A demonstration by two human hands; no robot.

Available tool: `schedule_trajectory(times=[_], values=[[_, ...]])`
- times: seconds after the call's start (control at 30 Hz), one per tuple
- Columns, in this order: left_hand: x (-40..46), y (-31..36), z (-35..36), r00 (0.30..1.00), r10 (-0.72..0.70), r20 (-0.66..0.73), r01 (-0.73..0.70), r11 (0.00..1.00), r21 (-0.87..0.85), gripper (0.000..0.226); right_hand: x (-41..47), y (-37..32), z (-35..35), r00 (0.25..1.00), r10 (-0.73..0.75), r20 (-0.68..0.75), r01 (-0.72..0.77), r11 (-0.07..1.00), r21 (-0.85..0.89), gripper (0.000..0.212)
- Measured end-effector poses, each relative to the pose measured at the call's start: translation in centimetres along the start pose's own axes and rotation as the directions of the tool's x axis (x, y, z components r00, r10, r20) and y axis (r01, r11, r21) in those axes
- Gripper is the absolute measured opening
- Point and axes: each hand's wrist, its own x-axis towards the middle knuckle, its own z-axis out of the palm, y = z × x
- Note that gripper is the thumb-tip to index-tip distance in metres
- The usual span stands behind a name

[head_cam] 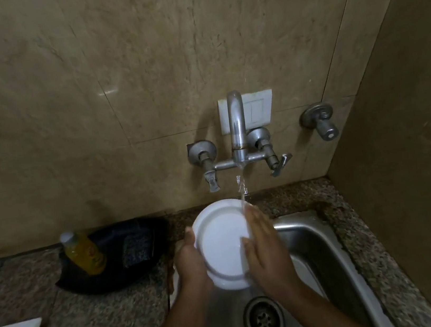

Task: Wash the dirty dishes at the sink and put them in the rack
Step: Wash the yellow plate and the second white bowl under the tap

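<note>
Tiled wall (139,63) is filling the upper view; a speckled stone counter (105,312) is running along its foot. A steel sink (317,246) is sitting in the counter at right, its round drain (264,320) showing near the bottom edge. A dark tray (140,268) is resting on the counter left of the sink, carrying a yellow bottle (84,255) tilted to the left and what is probably a scrub pad (137,247), too dim to confirm. A wall tap (237,127) is running; the water stream (241,190) is falling onto the upper right rim of a white plate (220,245).

The plate is being held over the sink, tilted up, underside toward the camera. The left hand (191,266) is gripping its left edge, fingers curling behind the rim. The right hand (264,245) is lying flat against the plate's right side, fingers straight and pressed together, fingertips reaching into the stream.
</note>
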Motion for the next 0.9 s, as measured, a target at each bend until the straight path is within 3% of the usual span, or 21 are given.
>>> schedule_trajectory(times=[0.07, 0.17, 0.23, 0.37, 0.47, 0.53, 0.6, 0.7, 0.77, 0.83, 0.9], values=[[-1.2, 0.8, -0.1, 0.997, -0.051, 0.053, 0.053, 0.998, -0.034, 0.086, -0.8, 0.8, -0.2, 0.998, -0.006, 0.069, 0.003, 0.999, 0.037, 0.056], [-6.0, 3.8, 1.0, 0.991, -0.105, 0.086, 0.109, 0.993, -0.042, 0.05, 0.8, 2.0, -0.2, 0.979, 0.199, 0.036, -0.201, 0.975, 0.089, 0.049], [-6.7, 4.1, 1.3, 0.992, -0.093, 0.08, 0.096, 0.995, -0.032, 0.043, 1.3, 1.4, 0.0, 0.982, 0.187, 0.028, -0.188, 0.981, 0.054, 0.053], [-5.2, 5.1, 1.4, 0.998, -0.053, -0.014, 0.051, 0.99, -0.13, 0.052, -0.9, 2.2, -0.4, 0.994, 0.009, 0.111, -0.008, 1.0, -0.008, 0.058], [-3.3, 3.7, 2.2, 0.995, -0.026, -0.093, 0.026, 1.0, 0.002, 0.075, 0.1, 3.0, -0.1, 0.98, 0.184, 0.073, -0.19, 0.977, 0.096, 0.058], [0.6, 0.5, 2.6, 0.997, -0.031, -0.076, 0.034, 0.999, 0.03, 0.095, 2.2, 2.5, -0.2, 0.962, 0.273, 0.015, -0.273, 0.961, 0.033, 0.061], [-0.6, 1.2, 3.5, 0.997, -0.044, -0.056, 0.047, 0.998, 0.052, 0.096, 3.9, 1.5, -0.5, 0.977, 0.213, -0.001, -0.21, 0.964, -0.162, 0.066], [-4.4, 4.0, 4.5, 0.999, 0.009, 0.032, -0.014, 0.987, 0.162, 0.052, 4.6, 0.5, 0.2, 0.994, 0.052, 0.098, -0.01, 0.924, -0.382, 0.068], [-5.1, 4.0, 4.6, 1.0, -0.017, 0.023, 0.013, 0.982, 0.189, 0.049, 3.5, 0.1, 0.5, 0.978, -0.082, 0.191, 0.152, 0.91, -0.385, 0.069], [-4.8, 3.5, 4.5, 0.999, -0.052, -0.003, 0.051, 0.986, 0.156, 0.051, 1.8, 1.0, 0.1, 0.912, -0.249, 0.326, 0.357, 0.873, -0.332, 0.068], [-4.7, 2.8, 4.5, 0.998, -0.069, 0.015, 0.065, 0.98, 0.188, 0.05, 1.3, 2.9, -0.4, 0.906, -0.212, 0.366, 0.334, 0.889, -0.312, 0.07]])
